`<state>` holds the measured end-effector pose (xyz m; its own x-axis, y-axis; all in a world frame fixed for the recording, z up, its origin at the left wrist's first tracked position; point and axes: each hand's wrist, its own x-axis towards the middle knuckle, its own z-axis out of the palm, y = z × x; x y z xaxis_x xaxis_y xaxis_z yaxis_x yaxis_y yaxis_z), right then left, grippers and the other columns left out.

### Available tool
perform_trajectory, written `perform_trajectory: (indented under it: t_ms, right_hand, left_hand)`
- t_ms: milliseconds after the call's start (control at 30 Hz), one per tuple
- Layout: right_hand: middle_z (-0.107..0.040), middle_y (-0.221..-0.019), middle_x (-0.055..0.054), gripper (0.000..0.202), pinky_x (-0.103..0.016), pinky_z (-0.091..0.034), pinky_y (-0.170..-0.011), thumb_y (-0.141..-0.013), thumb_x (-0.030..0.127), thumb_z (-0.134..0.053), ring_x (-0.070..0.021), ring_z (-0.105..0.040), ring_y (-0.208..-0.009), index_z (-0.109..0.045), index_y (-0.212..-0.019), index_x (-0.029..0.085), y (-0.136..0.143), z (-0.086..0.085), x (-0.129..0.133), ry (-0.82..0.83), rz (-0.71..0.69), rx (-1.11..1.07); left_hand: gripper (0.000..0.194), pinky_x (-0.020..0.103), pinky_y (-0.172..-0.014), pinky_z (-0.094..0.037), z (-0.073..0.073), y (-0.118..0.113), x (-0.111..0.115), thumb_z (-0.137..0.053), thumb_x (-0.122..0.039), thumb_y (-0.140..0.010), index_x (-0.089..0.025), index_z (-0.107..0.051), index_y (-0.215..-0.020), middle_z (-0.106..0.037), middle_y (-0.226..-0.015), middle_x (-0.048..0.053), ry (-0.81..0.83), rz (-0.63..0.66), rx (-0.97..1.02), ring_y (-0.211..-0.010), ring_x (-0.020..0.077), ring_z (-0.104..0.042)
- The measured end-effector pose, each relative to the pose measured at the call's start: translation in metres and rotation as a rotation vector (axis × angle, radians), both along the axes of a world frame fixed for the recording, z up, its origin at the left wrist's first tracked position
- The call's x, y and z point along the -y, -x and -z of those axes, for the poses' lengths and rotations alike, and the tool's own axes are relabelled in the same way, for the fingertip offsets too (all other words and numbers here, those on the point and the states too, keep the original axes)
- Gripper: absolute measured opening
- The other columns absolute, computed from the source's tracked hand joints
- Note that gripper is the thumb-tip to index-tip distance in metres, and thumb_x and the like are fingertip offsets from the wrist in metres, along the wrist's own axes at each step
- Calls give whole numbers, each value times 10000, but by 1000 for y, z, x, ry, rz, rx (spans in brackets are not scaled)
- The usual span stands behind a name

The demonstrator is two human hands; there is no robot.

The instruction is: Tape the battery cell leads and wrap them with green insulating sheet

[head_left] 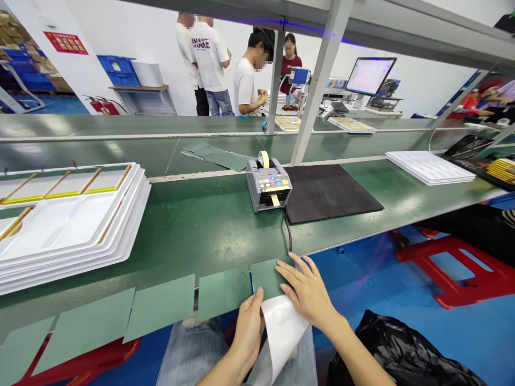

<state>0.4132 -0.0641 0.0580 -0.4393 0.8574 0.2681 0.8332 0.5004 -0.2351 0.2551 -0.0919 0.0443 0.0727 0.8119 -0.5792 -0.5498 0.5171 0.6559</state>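
Observation:
My left hand (248, 327) is closed at the bench edge, its thumb and fingers pinching the left edge of a white sheet (281, 327) that hangs over my lap. My right hand (306, 289) has its fingers spread, resting on a green rectangular piece (266, 277) at the bench's front edge. The white sheet's top meets that green piece. More green pieces (224, 292) lie in a row to the left, overhanging the edge. Beyond my hands stands a grey tape dispenser (269, 185) with a short strip of tape sticking out.
White trays (76, 214) are stacked at the left. A black mat (332, 193) lies right of the dispenser, with white sheets (430, 167) farther right. A black plastic bag (402, 354) and a red stool (454, 268) are at lower right. Several people stand beyond the bench.

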Motion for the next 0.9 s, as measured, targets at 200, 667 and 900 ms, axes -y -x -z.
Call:
perform_trajectory:
  t_ms: [200,667,900]
  right_hand:
    - [-581,-1267,-31,380,-505,-170,-1078,-927,372,-457,-283,-413,-1230,-496,-1293,280,9,-2,-1,-4,8,67]
    - [-519,-1319,-56,339,-467,-243,-1084,-921,363,-455,-242,-404,-1251,-537,-1237,273,-21,-15,5,120,196,-547]
    - [-640,-1152,-112,474,-413,-428,-959,-867,543,-475,-247,-578,-1091,-594,-1165,193,-45,-19,37,440,128,-972]
  left_hand:
    - [321,306,-683,-480,14,1,8,-676,-489,-699,-170,-644,-674,-695,-654,33,-64,98,-120,-716,216,-645]
    - [200,239,-586,-350,8,30,64,-577,-33,-586,-180,-711,-565,-649,-579,-3,-425,820,-303,-546,120,-499]
    - [358,298,-517,-394,-77,13,-3,-769,-407,-554,-210,-515,-395,-530,-483,25,-539,710,-62,-478,144,-471]
